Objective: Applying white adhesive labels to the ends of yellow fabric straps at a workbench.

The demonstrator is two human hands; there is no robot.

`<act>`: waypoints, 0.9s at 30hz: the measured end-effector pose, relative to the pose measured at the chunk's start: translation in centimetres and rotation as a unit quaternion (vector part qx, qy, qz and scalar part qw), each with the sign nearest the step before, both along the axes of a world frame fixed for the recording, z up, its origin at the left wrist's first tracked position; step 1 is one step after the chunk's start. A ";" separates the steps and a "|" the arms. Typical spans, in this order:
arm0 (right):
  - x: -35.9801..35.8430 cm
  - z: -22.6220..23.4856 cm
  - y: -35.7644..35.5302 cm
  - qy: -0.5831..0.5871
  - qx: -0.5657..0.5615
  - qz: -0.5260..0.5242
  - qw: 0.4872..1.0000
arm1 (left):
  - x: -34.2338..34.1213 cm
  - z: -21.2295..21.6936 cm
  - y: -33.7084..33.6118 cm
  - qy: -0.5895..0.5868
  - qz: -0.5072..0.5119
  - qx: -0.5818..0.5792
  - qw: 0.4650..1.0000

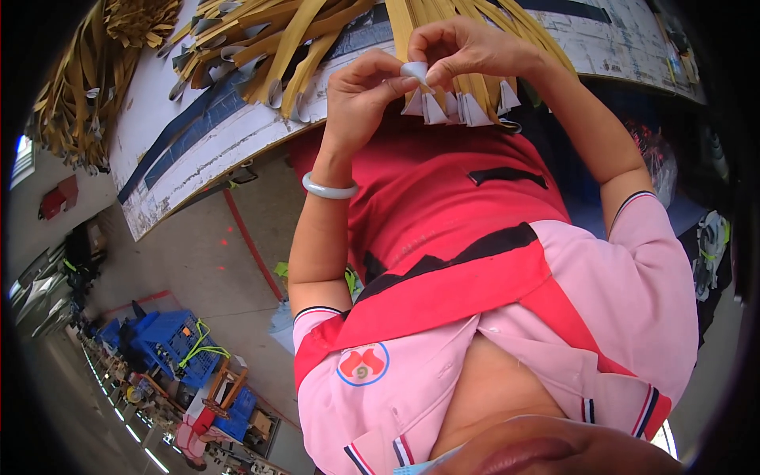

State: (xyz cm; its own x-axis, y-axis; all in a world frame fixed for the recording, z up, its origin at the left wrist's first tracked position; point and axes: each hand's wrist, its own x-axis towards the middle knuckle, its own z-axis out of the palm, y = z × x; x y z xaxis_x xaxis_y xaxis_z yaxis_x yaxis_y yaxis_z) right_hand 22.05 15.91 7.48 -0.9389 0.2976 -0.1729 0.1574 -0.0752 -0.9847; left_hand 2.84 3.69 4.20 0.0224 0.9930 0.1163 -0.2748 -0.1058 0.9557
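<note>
My left hand (360,99), with a pale bangle on its wrist, pinches the small grey-white end (414,71) of a strap between thumb and fingers. From the other side, my right hand (475,51) grips the same end, its thumb and fingertips closed on it. Just below my fingers, several more folded white strap ends (434,109) hang over the table edge. They belong to a bundle of mustard-yellow straps (473,87) under my right hand. Whether the pinched end is folded or rolled, I cannot make out.
A white, worn worktable (186,186) carries another heap of yellow straps (305,51) and dark blue strips (178,131). More straps (87,95) hang at the far left. My red apron (443,178) touches the table edge. Blue crates (178,340) stand on the floor to the left.
</note>
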 end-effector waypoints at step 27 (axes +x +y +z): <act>-3.0 -3.9 -2.9 0.067 0.391 -0.251 0.883 | 0.8 -1.8 -1.2 0.016 0.118 0.001 0.993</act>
